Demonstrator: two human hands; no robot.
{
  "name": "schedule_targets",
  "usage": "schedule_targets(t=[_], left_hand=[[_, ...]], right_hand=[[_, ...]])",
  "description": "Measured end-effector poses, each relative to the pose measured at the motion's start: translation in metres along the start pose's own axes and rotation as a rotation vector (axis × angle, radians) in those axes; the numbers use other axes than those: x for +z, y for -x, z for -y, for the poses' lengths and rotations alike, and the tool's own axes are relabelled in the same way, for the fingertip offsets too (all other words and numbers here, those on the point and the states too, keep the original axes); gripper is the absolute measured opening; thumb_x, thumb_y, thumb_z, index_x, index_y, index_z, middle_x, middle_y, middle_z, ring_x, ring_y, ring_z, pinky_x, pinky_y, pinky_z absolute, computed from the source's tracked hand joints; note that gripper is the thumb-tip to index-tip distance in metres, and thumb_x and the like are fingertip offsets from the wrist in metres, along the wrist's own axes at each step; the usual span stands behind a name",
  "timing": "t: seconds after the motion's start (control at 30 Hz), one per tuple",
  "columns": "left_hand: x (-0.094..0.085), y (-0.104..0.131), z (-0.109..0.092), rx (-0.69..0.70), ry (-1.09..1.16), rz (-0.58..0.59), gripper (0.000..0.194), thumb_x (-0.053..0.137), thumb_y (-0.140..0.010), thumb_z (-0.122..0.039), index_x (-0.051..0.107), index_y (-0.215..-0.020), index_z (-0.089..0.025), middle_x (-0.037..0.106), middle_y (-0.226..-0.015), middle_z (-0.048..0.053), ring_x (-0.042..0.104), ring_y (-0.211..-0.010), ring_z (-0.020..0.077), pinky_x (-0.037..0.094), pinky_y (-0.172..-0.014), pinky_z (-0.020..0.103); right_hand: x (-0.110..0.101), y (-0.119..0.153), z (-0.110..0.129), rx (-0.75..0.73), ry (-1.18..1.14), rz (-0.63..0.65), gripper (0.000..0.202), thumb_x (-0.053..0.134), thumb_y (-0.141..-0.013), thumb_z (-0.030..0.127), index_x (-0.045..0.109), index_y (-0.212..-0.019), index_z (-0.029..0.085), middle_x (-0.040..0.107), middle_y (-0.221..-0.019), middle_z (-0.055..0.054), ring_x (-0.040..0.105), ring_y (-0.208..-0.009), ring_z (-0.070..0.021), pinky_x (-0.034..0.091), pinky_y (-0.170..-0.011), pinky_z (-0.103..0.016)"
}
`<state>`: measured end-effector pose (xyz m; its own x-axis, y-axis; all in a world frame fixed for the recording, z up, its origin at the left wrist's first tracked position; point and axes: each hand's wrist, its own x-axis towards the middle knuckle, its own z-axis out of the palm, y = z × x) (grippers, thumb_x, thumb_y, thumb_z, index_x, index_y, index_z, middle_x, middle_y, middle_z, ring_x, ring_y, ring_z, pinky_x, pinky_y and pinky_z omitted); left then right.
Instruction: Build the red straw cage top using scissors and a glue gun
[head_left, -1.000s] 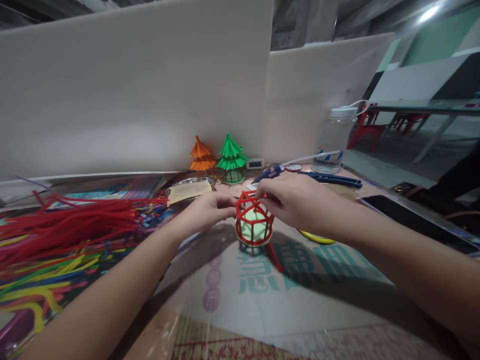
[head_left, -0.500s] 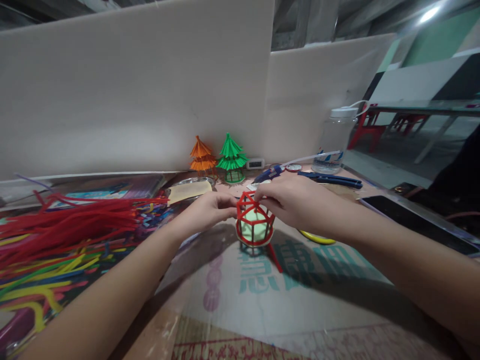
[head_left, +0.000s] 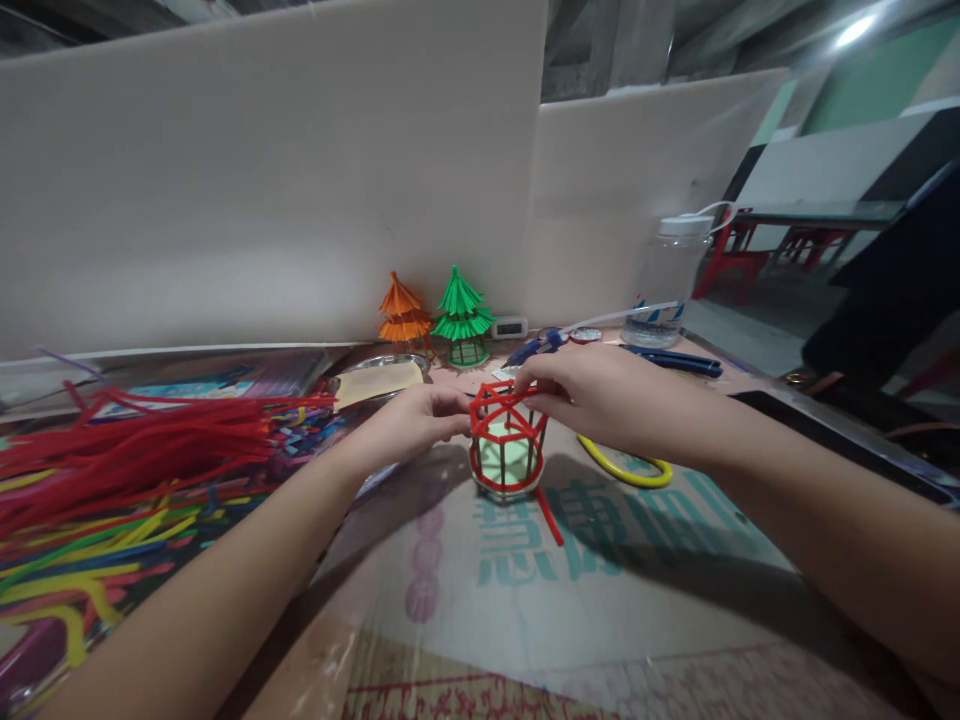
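- head view: a red-rimmed, many-sided openwork frame with dark upright posts and a pale green floor (head_left: 506,483) stands upright at the middle of the bench (head_left: 480,620).
- the left hand (head_left: 416,420) pinches the frame's upper rim from the left, thumb and finger together.
- the right hand (head_left: 600,400) grips the same rim at its upper right with its fingertips.
- a thin straight red strip (head_left: 550,517) lies just in front of the frame, to its right.
- right of the frame, partly under the right hand, is a yellow curved loop (head_left: 651,482).
- behind the frame stand an orange tiered cone-shaped model (head_left: 405,310) and a green tiered cone-shaped model (head_left: 463,310), side by side.
- well left of the frame lies a heap of red fuzzy strips (head_left: 172,430).
- behind the frame, far to its right, stands a clear bottle with a white lid (head_left: 670,275).
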<state>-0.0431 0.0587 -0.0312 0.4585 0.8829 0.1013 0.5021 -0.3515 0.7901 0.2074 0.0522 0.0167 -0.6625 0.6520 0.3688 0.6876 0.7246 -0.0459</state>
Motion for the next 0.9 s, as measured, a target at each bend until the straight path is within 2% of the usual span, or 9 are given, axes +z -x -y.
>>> schedule_targets(t=[0.4, 0.63, 0.9], left_hand=[[0.0, -0.001, 0.001, -0.032, 0.005, -0.005, 0.022, 0.068, -0.08, -0.037, 0.073, -0.083, -0.016, 0.068, -0.075, -0.001, 0.056, -0.068, 0.0138, 0.04, -0.065, 0.025], [0.0, -0.003, 0.006, -0.013, 0.009, 0.004, 0.025, 0.067, -0.082, -0.039, 0.075, -0.089, -0.016, 0.072, -0.084, 0.002, 0.06, -0.073, 0.0157, 0.043, -0.068, 0.026], [0.0, -0.003, 0.003, -0.021, 0.0, 0.02, 0.027, 0.066, -0.083, -0.04, 0.076, -0.094, -0.017, 0.074, -0.089, 0.003, 0.063, -0.079, 0.0177, 0.046, -0.072, 0.028]], right_hand=[[0.0, -0.003, 0.005, 0.0, 0.062, 0.032, 0.013, 0.054, -0.093, 0.023, 0.068, -0.09, 0.023, 0.071, -0.08, -0.003, 0.06, -0.072, -0.0164, 0.032, -0.062, -0.027], [-0.001, -0.003, 0.008, -0.004, 0.067, 0.088, 0.015, 0.052, -0.093, 0.024, 0.066, -0.086, 0.022, 0.068, -0.076, -0.003, 0.056, -0.069, -0.0162, 0.03, -0.061, -0.027], [-0.003, -0.002, 0.011, -0.024, 0.042, 0.104, 0.019, 0.051, -0.093, 0.023, 0.069, -0.085, 0.022, 0.068, -0.074, -0.003, 0.053, -0.064, -0.0145, 0.027, -0.059, -0.027]])
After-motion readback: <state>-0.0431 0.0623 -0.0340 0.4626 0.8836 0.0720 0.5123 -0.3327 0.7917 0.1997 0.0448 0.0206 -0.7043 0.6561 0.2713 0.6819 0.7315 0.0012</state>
